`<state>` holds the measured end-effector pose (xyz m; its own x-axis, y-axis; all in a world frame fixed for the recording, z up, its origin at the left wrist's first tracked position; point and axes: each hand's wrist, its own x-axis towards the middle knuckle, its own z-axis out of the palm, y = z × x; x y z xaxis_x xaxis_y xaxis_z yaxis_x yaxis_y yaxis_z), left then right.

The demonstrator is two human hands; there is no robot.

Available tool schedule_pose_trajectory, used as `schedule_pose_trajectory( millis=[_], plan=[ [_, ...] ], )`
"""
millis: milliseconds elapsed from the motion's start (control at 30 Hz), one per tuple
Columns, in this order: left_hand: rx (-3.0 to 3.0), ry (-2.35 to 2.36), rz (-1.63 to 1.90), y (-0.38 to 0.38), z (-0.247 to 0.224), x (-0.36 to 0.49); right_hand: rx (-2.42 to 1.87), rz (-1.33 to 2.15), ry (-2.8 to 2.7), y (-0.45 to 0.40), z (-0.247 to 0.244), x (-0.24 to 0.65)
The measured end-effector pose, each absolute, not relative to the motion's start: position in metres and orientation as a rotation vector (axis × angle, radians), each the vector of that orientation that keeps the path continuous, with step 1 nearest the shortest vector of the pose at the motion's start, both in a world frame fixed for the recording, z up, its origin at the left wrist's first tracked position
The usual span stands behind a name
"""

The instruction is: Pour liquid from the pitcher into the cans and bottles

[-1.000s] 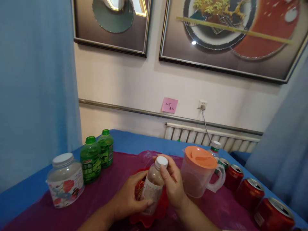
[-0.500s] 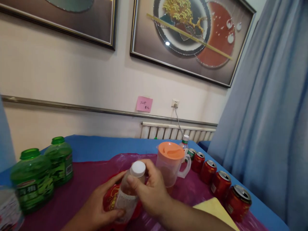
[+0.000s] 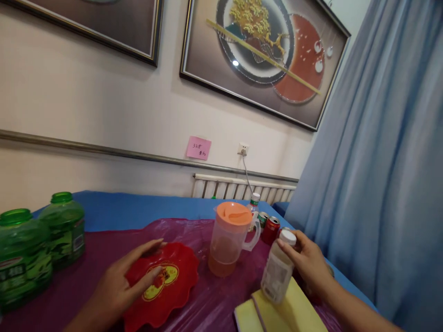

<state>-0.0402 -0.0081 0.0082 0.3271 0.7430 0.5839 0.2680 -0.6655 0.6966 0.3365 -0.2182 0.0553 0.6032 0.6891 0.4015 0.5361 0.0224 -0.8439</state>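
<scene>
**While the right hand has the white-capped bottle, the left spreads empty over a red plate**

As I look on through the head view, the small clear plastic bottle (image 3: pixel 277 272) is over on the right, in the grasp of the right hand (image 3: pixel 311 263). The thumb and fingers close around its neck and shoulder, just under the white screw cap (image 3: pixel 288 237). Its long axis runs steeply but not quite upright: the cap leans to the right, the base points down and left. That base is at the yellow notebook-like item (image 3: pixel 299 311), though I can't tell whether it rests there or hangs just above.

The left hand (image 3: pixel 117 286) is well apart from the bottle, so the right is plainly the nearer one. It grasps nothing; its thumb and fingers spread over the near-left side of the scalloped red plate (image 3: pixel 182 276), and whether they touch it I can't make out.

Between plate and bottle, a little farther back, stands the translucent pitcher (image 3: pixel 226 244), with an orange lid (image 3: pixel 234 213) on top and amber liquid low inside. Its handle faces right, toward the bottle. Behind that handle are a slim clear bottle (image 3: pixel 255 203) and a red drink can (image 3: pixel 272 230). Two uncapped green plastic bottles (image 3: pixel 64 230) stand at far left. Crinkled purple plastic sheeting (image 3: pixel 207 304) lies beneath the plate and pitcher.
</scene>
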Motion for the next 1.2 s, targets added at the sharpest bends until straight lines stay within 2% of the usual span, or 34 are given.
schedule_pose_trajectory(
  millis=[200,467,1200],
  plan=[
    [2.151,0.901,1.315,0.001,0.004,-0.044,-1.874,-0.175,-1.084,-0.156,0.053,0.383],
    [2.143,0.9,1.293,0.009,-0.001,-0.047,-2.052,-0.241,-1.035,-0.08,0.041,0.404],
    [2.171,0.89,1.28,0.006,-0.004,-0.047,-2.254,-0.249,-0.957,-0.051,0.016,0.43]
  ],
)
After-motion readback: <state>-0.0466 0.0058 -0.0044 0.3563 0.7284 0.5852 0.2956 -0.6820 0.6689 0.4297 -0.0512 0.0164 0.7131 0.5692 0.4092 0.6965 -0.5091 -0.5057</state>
